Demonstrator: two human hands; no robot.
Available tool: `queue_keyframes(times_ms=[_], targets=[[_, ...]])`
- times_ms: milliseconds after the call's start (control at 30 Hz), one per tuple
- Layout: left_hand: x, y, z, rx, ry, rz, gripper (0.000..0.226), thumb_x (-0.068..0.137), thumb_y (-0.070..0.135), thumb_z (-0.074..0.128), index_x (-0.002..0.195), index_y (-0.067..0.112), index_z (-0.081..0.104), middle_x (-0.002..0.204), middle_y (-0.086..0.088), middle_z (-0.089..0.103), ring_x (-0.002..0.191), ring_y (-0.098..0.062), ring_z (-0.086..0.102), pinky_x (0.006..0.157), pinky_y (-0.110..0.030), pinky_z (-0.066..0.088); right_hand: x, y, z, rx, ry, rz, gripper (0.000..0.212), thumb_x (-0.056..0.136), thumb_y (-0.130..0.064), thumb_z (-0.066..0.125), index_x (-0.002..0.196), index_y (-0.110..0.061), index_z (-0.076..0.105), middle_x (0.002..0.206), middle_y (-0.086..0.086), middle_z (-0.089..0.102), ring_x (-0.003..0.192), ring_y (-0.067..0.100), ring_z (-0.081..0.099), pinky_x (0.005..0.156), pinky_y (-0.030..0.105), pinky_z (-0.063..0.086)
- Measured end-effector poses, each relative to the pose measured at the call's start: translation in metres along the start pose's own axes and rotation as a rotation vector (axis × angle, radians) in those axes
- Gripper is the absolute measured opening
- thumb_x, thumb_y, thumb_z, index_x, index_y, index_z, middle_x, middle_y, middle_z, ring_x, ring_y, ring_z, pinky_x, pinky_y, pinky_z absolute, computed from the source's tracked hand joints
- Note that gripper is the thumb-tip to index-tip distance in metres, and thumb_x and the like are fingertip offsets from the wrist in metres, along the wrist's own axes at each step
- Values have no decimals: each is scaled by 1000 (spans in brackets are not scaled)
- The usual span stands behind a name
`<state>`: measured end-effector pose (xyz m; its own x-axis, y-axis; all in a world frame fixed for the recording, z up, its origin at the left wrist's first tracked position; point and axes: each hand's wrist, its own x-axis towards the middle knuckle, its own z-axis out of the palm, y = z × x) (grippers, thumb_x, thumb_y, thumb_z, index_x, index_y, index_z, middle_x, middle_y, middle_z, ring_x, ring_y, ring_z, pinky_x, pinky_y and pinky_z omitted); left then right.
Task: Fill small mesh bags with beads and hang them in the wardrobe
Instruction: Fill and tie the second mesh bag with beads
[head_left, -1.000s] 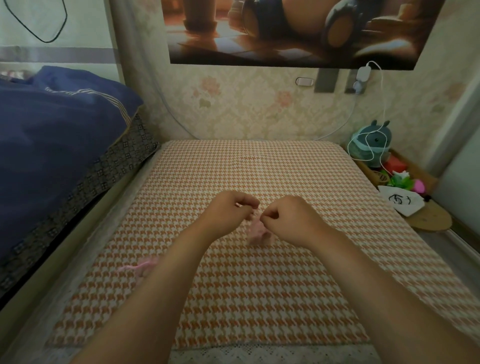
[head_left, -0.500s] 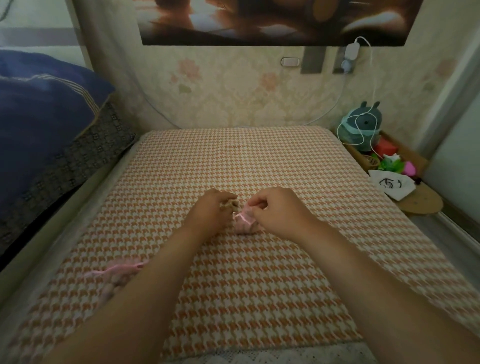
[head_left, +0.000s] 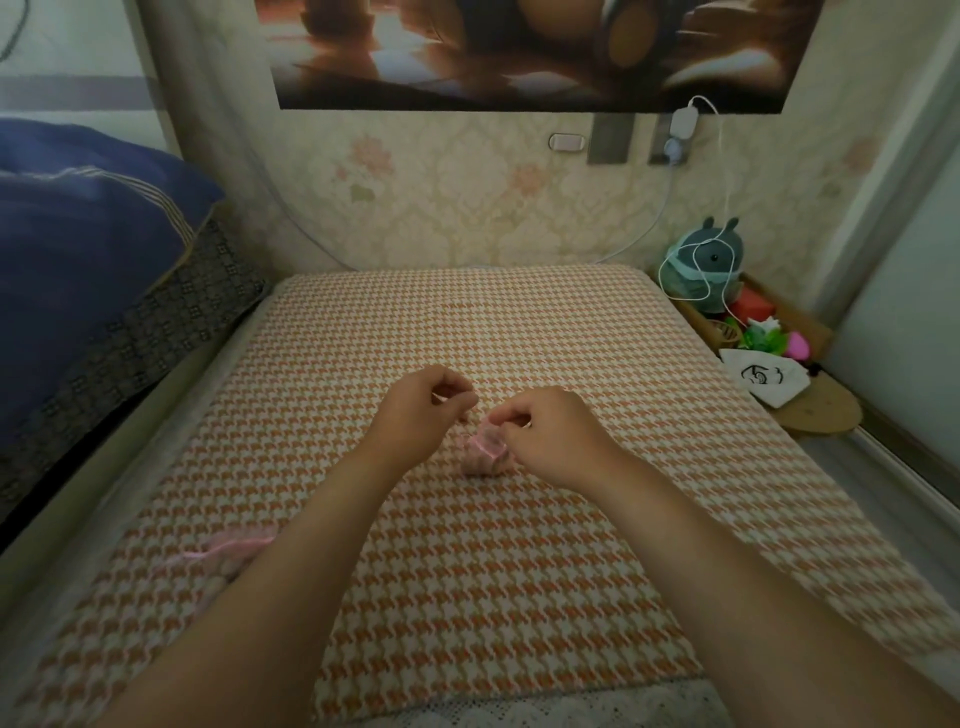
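A small pink mesh bag (head_left: 483, 454) rests on the orange houndstooth cloth (head_left: 493, 597) in the middle of the table. My right hand (head_left: 550, 436) pinches the bag's top at its pink drawstring. My left hand (head_left: 415, 415) sits just left of the bag with thumb and fingers pinched together; whether a string end runs between them is too fine to make out. A second pink mesh bag (head_left: 228, 553) with a loose drawstring lies at the near left, partly hidden by my left forearm. No beads are visible.
A bed with a blue quilt (head_left: 78, 249) rises along the left edge. At the right, a low shelf holds a grey-green plush toy (head_left: 701, 270), a white pouch (head_left: 769, 379) and small colourful items. A white charger cable (head_left: 722, 208) hangs from the wall socket.
The bag has gone from hanging between both hands to resting on the cloth. My left hand has drawn slightly away to the left while my right keeps its pinch on the top.
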<state>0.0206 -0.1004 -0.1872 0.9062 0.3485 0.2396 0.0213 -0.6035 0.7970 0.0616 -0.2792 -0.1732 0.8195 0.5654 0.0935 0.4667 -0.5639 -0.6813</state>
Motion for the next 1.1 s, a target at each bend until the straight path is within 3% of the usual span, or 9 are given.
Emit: queue_keyframes(times_ms=[67,200,300,500,667,867,933,1000,1100], targets=[[-5,17,-3,-32,-21,58,5,86,23,75,90,23,71,84,11,70,75,-3,64,68,-16,49,0,-2,-1,-13,-13,6,27,98,-21,56,119,-22,74,114,-5,73,96,8,67,70,15,47],[-20,28,0,17,-90,102,11,83,26,77,93,27,71,84,14,70,76,-1,63,69,-16,49,-2,-5,-3,-41,-20,23,20,97,-19,55,96,-21,76,84,-3,71,68,13,63,54,23,40],[-25,27,2,156,-67,134,10,83,28,76,85,34,69,86,16,68,80,-4,62,73,-24,51,-5,-6,-3,-49,-20,22,22,97,-17,54,88,-19,75,77,-2,69,65,14,62,55,27,42],[-26,29,-2,284,-51,138,16,81,39,76,95,33,74,100,16,60,85,1,56,73,-22,48,-3,-4,-3,-31,-30,3,25,100,-18,54,108,-21,77,93,-2,75,76,12,69,68,29,57],[-28,33,-7,304,-119,5,9,85,35,68,92,35,73,94,16,71,81,0,63,68,-28,55,-3,-3,-3,-3,-25,-21,28,101,-18,54,122,-20,72,115,-4,72,97,10,66,75,20,49],[-26,31,-11,305,-117,-28,19,88,20,65,102,22,78,100,9,74,81,1,62,63,-8,43,8,4,0,140,75,17,24,101,-16,54,107,-25,75,109,-9,72,74,0,63,65,17,47],[-28,31,-16,286,-92,-41,17,88,18,64,98,21,78,96,9,74,78,0,63,63,-14,50,12,7,1,154,121,59,25,101,-15,52,106,-26,74,108,-8,72,74,6,68,60,21,51],[-29,30,-22,271,-74,-67,16,87,17,64,93,22,78,86,8,74,70,-6,66,60,-23,56,16,10,4,109,137,81,24,101,-14,52,106,-24,73,107,-7,71,81,10,69,67,28,57],[-27,25,-31,271,-76,-85,14,88,18,65,90,23,78,77,11,71,59,-3,62,47,-15,44,20,16,13,-37,84,98,24,98,-14,55,107,-27,73,113,-9,70,99,12,65,85,31,55]])
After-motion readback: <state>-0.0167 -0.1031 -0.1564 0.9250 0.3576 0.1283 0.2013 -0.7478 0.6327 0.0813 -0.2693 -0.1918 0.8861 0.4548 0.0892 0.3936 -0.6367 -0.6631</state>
